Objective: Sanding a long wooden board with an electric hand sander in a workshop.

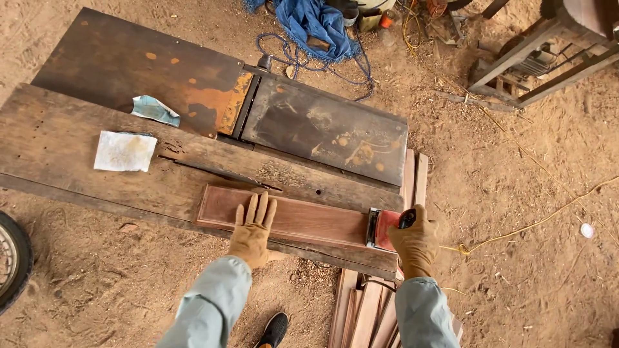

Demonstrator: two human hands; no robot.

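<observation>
Left hand (pixel 253 227), in a tan work glove, pressed flat with fingers spread on a reddish-brown board (pixel 284 220) — released, gripping nothing, palm down near the board's middle. Right hand (pixel 416 240), also gloved, clenched around a red power sander (pixel 385 229) sitting at the board's right end, sanding pad touching the wood. Both sleeves grey.

Board lying lengthwise on a broad weathered plank table (pixel 77 148), along the table's near edge toward its right corner. Board surface smooth and uniform in colour next to the rough, cracked grey plank beneath.

Toward the table's left end: a worn square sheet of sandpaper (pixel 125 151), pale and dusty, lying flat. Just behind it, at the table's far edge, a crumpled blue-white scrap (pixel 155 109), resting partly on a dark rusty metal plate (pixel 138 67). A second dark metal plate (pixel 325 129) beyond the table's far edge, right of the first, stained orange in spots.

Stack of narrow reddish wood strips (pixel 367 309) on the sandy ground below the table's right corner, more strips (pixel 414 177) upright past the right end. Blue cloth (pixel 316 22) with blue cord at top centre. Yellow cable (pixel 535 222) trailing across the sand to the right. Tyre edge (pixel 13 258) at far left. Black shoe (pixel 274 330) at bottom — between the sleeves.
</observation>
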